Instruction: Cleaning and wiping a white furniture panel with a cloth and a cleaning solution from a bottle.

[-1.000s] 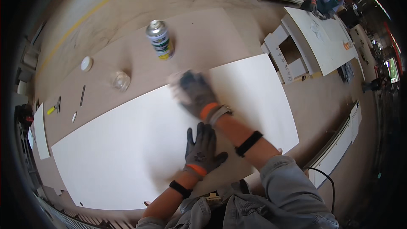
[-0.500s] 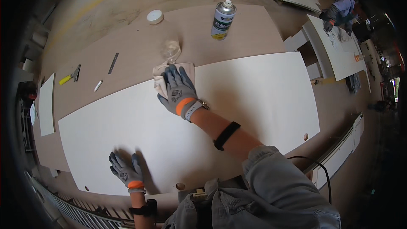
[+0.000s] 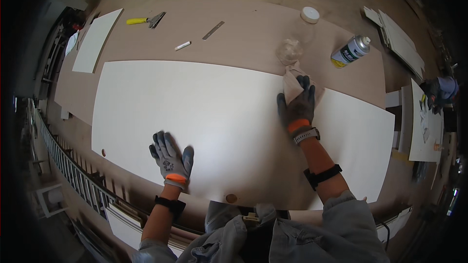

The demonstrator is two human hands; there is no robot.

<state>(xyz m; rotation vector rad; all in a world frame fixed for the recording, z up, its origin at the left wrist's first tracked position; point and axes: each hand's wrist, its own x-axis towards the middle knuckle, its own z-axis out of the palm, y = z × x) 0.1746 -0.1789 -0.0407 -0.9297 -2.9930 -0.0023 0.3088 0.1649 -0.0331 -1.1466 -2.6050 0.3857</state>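
A large white panel (image 3: 204,112) lies flat in front of me. My right hand (image 3: 300,102), in a grey glove with an orange cuff, presses a crumpled beige cloth (image 3: 292,85) against the panel's far edge. The cloth partly overhangs onto the brown board beyond. Just past it is a clear jar (image 3: 289,51) with a white lid (image 3: 310,14). My left hand (image 3: 171,157), gloved alike, rests on the panel near its front edge, fingers stretched out and holding nothing. The panel has a round hole (image 3: 231,198) at the near edge between my arms.
The brown board (image 3: 195,12) carries a spray can (image 3: 350,52), a short metal strip (image 3: 213,30), a white marker-like stick (image 3: 183,46), a yellow-handled scraper (image 3: 146,19) and a narrow white panel (image 3: 97,41). A person (image 3: 441,92) works at another white panel on the right.
My view has turned left, so the panel and objects shift right and tilt in the picture. My right hand stays on the cloth near the jar; my left stays on the panel.
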